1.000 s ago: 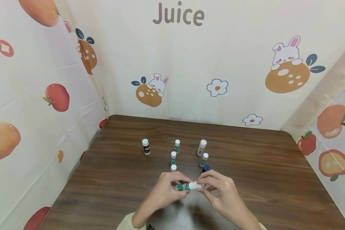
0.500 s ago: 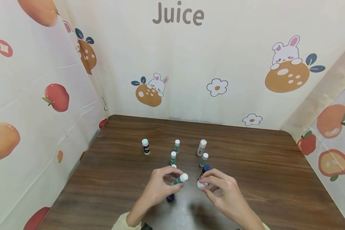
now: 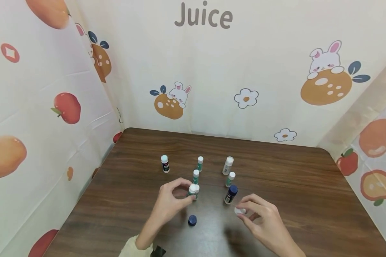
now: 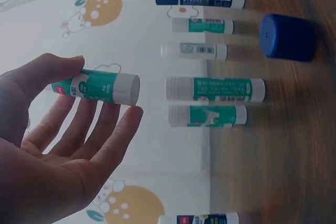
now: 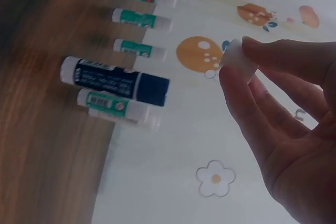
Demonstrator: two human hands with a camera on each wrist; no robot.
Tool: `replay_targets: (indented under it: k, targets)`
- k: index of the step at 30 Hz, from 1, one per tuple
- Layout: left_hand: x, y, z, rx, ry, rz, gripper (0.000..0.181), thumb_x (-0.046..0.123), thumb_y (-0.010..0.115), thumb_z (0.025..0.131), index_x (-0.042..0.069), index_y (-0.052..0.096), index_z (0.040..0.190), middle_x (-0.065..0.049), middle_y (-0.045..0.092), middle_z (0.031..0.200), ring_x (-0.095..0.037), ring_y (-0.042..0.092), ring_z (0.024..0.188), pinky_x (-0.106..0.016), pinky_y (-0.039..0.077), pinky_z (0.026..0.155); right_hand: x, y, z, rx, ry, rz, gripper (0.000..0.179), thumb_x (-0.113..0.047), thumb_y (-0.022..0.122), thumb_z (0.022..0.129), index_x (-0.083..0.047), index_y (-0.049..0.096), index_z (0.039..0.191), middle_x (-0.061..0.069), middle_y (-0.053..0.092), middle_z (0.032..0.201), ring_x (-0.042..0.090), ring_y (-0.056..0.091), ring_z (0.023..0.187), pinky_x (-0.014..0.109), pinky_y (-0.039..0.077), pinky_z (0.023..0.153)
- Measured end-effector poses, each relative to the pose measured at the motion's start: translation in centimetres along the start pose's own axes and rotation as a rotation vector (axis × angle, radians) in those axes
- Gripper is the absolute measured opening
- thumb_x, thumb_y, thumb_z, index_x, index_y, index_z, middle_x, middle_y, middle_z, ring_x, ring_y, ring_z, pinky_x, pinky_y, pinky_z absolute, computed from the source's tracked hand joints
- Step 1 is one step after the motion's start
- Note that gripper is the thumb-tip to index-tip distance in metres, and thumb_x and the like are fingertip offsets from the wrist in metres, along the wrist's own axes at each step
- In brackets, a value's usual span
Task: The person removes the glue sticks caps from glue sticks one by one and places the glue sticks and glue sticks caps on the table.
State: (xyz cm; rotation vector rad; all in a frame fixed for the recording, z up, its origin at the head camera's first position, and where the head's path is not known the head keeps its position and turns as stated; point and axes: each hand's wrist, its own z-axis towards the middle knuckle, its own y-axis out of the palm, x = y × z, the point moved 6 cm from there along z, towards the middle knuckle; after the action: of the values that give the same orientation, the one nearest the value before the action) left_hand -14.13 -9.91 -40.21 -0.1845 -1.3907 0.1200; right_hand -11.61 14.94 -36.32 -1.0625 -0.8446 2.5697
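Observation:
My left hand (image 3: 169,200) holds a green and white glue stick (image 4: 97,86) between thumb and fingers, upright above the table. In the head view it overlaps a standing green glue stick (image 4: 215,89) behind it. My right hand (image 3: 266,218) pinches a small white cap (image 5: 239,62) at the fingertips, off to the right of the dark blue glue stick (image 3: 231,194). A loose dark blue cap (image 3: 192,220) lies on the table (image 3: 141,210) between the two hands, nearer the person.
Further back stand more glue sticks: two small green ones (image 3: 196,176) in the middle column, a white one (image 3: 227,165) and a green one (image 3: 230,179) at right, and a dark-labelled one (image 3: 165,164) at left. A printed curtain (image 3: 212,71) rises behind the table.
The white cap has come off the glue stick. My left hand has moved left with the glue stick and turned it upright; my right hand has moved right with the cap.

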Motion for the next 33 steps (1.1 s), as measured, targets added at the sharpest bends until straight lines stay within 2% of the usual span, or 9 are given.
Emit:
replay_targets:
  k: [4, 9, 13, 19, 25, 33]
  targets:
    - [-0.1, -0.5, 0.1, 0.040, -0.019, 0.010, 0.029, -0.003, 0.076, 0.073, 0.015, 0.068, 0.094, -0.001, 0.067, 0.093, -0.020, 0.066, 0.087, -0.029, 0.054, 0.077, 0.7, -0.3, -0.9, -0.018, 0.061, -0.037, 0.032, 0.006, 0.079, 0.068, -0.018, 0.070, 0.087, -0.009, 0.060, 0.093, 0.001, 0.057, 0.068, 0.012, 0.047, 0.053]
    - [-0.5, -1.3, 0.1, 0.080, -0.040, 0.019, 0.029, -0.001, 0.077, 0.072, 0.016, 0.068, 0.093, -0.001, 0.066, 0.093, -0.024, 0.065, 0.089, -0.033, 0.054, 0.078, 1.5, -0.4, -2.2, 0.016, 0.050, -0.035, 0.036, 0.008, 0.080, 0.064, -0.018, 0.070, 0.088, -0.006, 0.061, 0.090, 0.003, 0.056, 0.068, 0.012, 0.045, 0.051]
    - [-0.9, -2.0, 0.3, 0.112, -0.060, 0.036, 0.028, 0.001, 0.078, 0.072, 0.017, 0.068, 0.094, -0.001, 0.066, 0.094, -0.021, 0.065, 0.088, -0.034, 0.054, 0.077, 2.3, -0.4, -3.1, 0.023, 0.060, -0.033, 0.039, 0.009, 0.080, 0.062, -0.018, 0.069, 0.087, -0.006, 0.061, 0.087, 0.002, 0.055, 0.065, 0.012, 0.044, 0.050]
    - [-1.4, -3.3, 0.6, 0.178, -0.076, 0.057, 0.027, 0.001, 0.079, 0.072, 0.011, 0.068, 0.095, -0.005, 0.066, 0.094, -0.021, 0.064, 0.090, -0.039, 0.054, 0.078, 3.3, -0.5, -4.4, 0.015, 0.105, -0.061, 0.041, 0.012, 0.081, 0.057, -0.015, 0.068, 0.084, -0.006, 0.061, 0.086, 0.000, 0.055, 0.063, 0.012, 0.044, 0.046]
    - [-1.6, -4.6, 0.9, 0.259, -0.132, 0.071, 0.029, -0.004, 0.078, 0.071, 0.004, 0.068, 0.096, -0.011, 0.066, 0.097, -0.029, 0.064, 0.092, -0.039, 0.054, 0.079, 4.1, -0.5, -5.5, -0.008, 0.150, -0.082, 0.041, 0.011, 0.081, 0.057, -0.017, 0.067, 0.083, -0.009, 0.060, 0.084, -0.001, 0.054, 0.064, 0.012, 0.043, 0.045]
    - [-3.7, -6.1, 1.3, 0.330, -0.132, 0.055, 0.028, -0.001, 0.080, 0.070, 0.006, 0.069, 0.095, -0.010, 0.068, 0.095, -0.026, 0.067, 0.086, -0.027, 0.055, 0.073, 5.1, -0.3, -6.9, -0.003, 0.137, -0.083, 0.042, 0.010, 0.081, 0.056, -0.018, 0.066, 0.083, -0.010, 0.060, 0.081, 0.001, 0.056, 0.065, 0.011, 0.042, 0.047]
